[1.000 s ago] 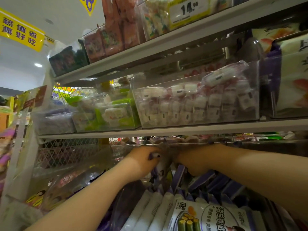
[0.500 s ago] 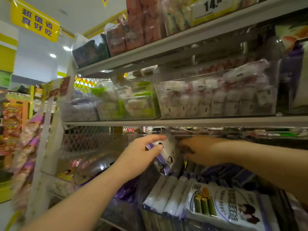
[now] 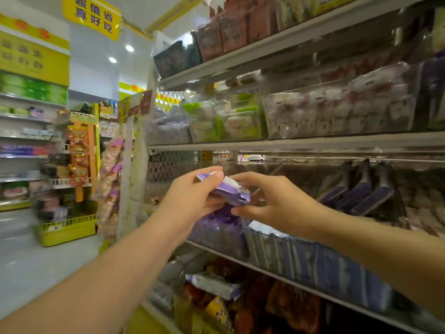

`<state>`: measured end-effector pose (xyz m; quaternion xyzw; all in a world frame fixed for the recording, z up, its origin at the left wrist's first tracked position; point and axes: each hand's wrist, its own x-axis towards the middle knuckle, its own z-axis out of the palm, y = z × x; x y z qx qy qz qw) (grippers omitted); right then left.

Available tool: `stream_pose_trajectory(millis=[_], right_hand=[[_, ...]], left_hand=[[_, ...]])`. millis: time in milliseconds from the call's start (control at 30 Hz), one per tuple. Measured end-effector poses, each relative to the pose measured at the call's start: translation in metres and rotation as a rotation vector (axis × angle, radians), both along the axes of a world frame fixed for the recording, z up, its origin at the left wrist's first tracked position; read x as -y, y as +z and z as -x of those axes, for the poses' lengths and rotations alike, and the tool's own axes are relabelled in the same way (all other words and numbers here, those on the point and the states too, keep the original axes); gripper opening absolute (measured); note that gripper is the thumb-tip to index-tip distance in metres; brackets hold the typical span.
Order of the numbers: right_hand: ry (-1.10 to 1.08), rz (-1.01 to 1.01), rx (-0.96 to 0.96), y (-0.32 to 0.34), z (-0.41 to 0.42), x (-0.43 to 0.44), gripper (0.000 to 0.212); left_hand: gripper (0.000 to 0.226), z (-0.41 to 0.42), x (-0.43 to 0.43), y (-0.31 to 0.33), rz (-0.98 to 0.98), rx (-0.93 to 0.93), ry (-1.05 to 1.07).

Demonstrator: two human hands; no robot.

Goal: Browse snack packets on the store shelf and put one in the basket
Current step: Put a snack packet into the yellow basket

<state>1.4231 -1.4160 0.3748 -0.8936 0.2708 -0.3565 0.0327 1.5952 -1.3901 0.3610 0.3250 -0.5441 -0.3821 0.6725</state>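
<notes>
A purple and white snack packet [image 3: 232, 192] is held out in front of the store shelf [image 3: 313, 142], at mid-height. My left hand [image 3: 192, 197] grips it from the left, thumb on top and fingers curled under it. My right hand [image 3: 274, 201] reaches in from the right; its fingertips touch the packet's right end, index finger above and thumb below. Behind the hands, a row of similar purple packets [image 3: 313, 261] stands in a clear bin on the shelf. No basket is in view.
Clear bins of white and green sweets [image 3: 228, 116] and pink and white sweets [image 3: 337, 109] sit on the shelf above. Red and orange packets [image 3: 240, 309] fill the shelf below. To the left an aisle opens, with a yellow display rack [image 3: 69, 227] on the floor.
The packet has been pulled out of the lower bin and away from the shelf. Both hands came back toward me with it, and the view swung left to show the aisle.
</notes>
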Motion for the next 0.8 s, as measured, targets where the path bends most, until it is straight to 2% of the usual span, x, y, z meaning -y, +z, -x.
stream_pose_trajectory(millis=[167,267,333,433,533,667,800], right_hand=[[0.100,-0.023,0.186,-0.025,-0.043,-0.015,0.026],[0.130,-0.069,0.244,-0.045,-0.069,-0.019,0.024],[0.142,-0.117,0.237,-0.059,-0.084,-0.020,0.025],[0.240,-0.295,0.283,-0.080,-0.103,-0.023,0.021],[0.344,-0.460,0.335,-0.101,-0.119,-0.025,0.015],[0.382,-0.563,0.354,-0.136,-0.143,-0.022,0.021],[0.383,-0.530,0.295,-0.170,-0.162,-0.014,0.025]], left_hand=[[0.014,-0.037,-0.033,-0.017,-0.055,-0.076,0.074],[0.027,-0.059,-0.049,-0.033,-0.134,-0.081,0.198],[0.034,-0.074,-0.058,-0.047,-0.170,0.038,0.301],[0.023,-0.095,-0.074,-0.074,-0.108,0.276,0.402],[0.023,-0.117,-0.081,-0.107,-0.087,0.367,0.446],[0.017,-0.132,-0.083,-0.153,-0.203,0.218,0.333],[0.017,-0.141,-0.080,-0.193,-0.167,0.152,0.393]])
